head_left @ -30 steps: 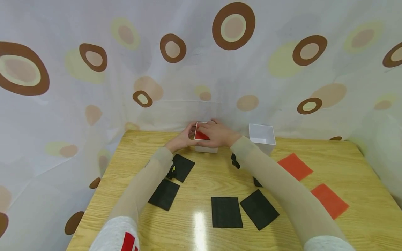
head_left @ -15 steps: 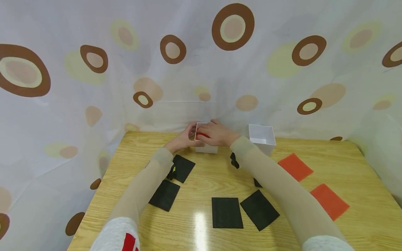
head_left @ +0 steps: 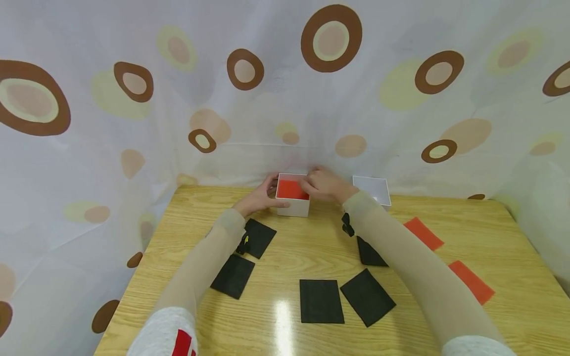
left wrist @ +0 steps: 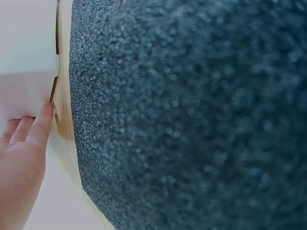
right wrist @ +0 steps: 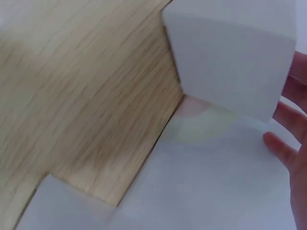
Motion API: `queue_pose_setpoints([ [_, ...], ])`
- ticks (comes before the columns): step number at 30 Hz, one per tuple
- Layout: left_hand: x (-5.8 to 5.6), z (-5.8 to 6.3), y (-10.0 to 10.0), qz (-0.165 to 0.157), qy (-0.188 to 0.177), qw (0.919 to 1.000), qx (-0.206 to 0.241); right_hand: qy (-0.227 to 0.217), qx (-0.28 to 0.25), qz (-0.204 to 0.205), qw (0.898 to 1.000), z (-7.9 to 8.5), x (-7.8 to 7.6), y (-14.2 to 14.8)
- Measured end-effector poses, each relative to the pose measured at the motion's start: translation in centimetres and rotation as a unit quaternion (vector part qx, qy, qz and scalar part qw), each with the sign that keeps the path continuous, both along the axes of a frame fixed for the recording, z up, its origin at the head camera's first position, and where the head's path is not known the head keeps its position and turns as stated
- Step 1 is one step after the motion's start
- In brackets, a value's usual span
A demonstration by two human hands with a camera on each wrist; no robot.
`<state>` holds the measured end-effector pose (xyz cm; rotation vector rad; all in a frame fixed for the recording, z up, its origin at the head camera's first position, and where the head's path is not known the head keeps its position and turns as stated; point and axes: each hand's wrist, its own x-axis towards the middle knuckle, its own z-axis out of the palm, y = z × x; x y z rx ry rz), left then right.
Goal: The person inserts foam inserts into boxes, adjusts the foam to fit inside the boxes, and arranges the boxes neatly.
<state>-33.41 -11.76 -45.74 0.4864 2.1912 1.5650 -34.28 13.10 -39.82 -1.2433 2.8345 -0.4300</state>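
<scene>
My left hand [head_left: 258, 199] grips the left side of a white open-topped box [head_left: 293, 208], its thumb along the front wall. In the left wrist view, the fingertips [left wrist: 42, 115] lie against the box's white wall. A flat red square piece [head_left: 288, 189] lies inside the box. At the box's right rear rim is my right hand [head_left: 327, 185], its fingertips just over the opening and the red piece. The right wrist view has its loosely bent fingers [right wrist: 288, 117] beside the box's white wall [right wrist: 230, 62]; nothing held shows.
A second white box [head_left: 373, 187] stands to the right, partly behind my right arm. Several black square pieces [head_left: 321, 301] lie across the wooden table [head_left: 271, 306]. Two red pieces [head_left: 473, 282] lie at the right, partly covered by the arm. A patterned curtain [head_left: 285, 99] hangs behind.
My right hand has moved to the right, from over the middle of the box to its right rim, uncovering the red piece. My left hand stays on the box.
</scene>
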Motion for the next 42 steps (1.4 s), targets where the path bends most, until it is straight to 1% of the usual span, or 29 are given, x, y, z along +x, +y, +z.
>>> queue_pose_setpoints([
  [4,0.0,-0.1,0.0,-0.004,0.002,1.0000,0.004,-0.019,-0.040,0.001,0.999,0.0,0.4,0.0],
  [6,0.0,0.0,0.0,-0.006,0.005,0.9999,0.007,-0.017,-0.047,0.006,0.999,-0.1,0.5,0.0],
  [8,0.0,0.0,0.0,-0.007,0.006,0.9999,0.008,0.003,-0.041,0.005,0.999,-0.1,0.6,-0.1],
  [10,0.0,0.0,0.0,-0.007,0.004,1.0000,0.006,0.039,-0.023,-0.002,0.999,-0.2,0.6,-0.1],
  [13,0.1,0.1,0.1,-0.008,0.000,1.0000,0.005,0.103,0.014,-0.036,0.994,-0.2,0.6,0.0],
  [15,0.1,0.1,0.1,-0.006,-0.001,1.0000,0.003,0.125,0.042,-0.061,0.989,-0.1,0.6,0.1],
  [17,0.0,0.2,0.0,-0.005,-0.001,1.0000,0.001,0.133,0.070,-0.073,0.986,-0.1,0.5,0.1],
  [21,-0.1,0.1,-0.1,-0.004,-0.001,1.0000,0.002,0.102,0.105,-0.077,0.986,-0.4,0.4,-0.2],
  [23,-0.1,0.1,0.0,-0.009,-0.001,1.0000,0.003,0.076,0.113,-0.082,0.987,-0.5,0.3,-0.3],
  [27,-0.1,-0.1,0.0,-0.009,0.000,1.0000,0.003,0.030,0.098,-0.088,0.991,-0.3,0.3,-0.1],
  [30,-0.1,-0.2,0.1,-0.008,0.002,1.0000,0.003,0.018,0.063,-0.077,0.995,0.0,0.3,0.4],
  [33,0.0,-0.2,0.2,-0.009,0.003,1.0000,0.001,0.029,0.018,-0.043,0.998,0.5,0.5,1.1],
  [35,0.0,-0.2,0.1,-0.009,0.003,1.0000,0.003,0.046,-0.003,-0.016,0.999,0.9,0.7,1.6],
  [38,-0.1,-0.3,0.0,-0.007,0.005,0.9999,0.010,0.062,-0.020,0.010,0.998,1.7,1.3,2.3],
  [42,-0.1,-0.4,-0.1,-0.010,0.010,0.9998,0.013,0.071,-0.019,0.024,0.997,2.7,2.4,3.8],
])
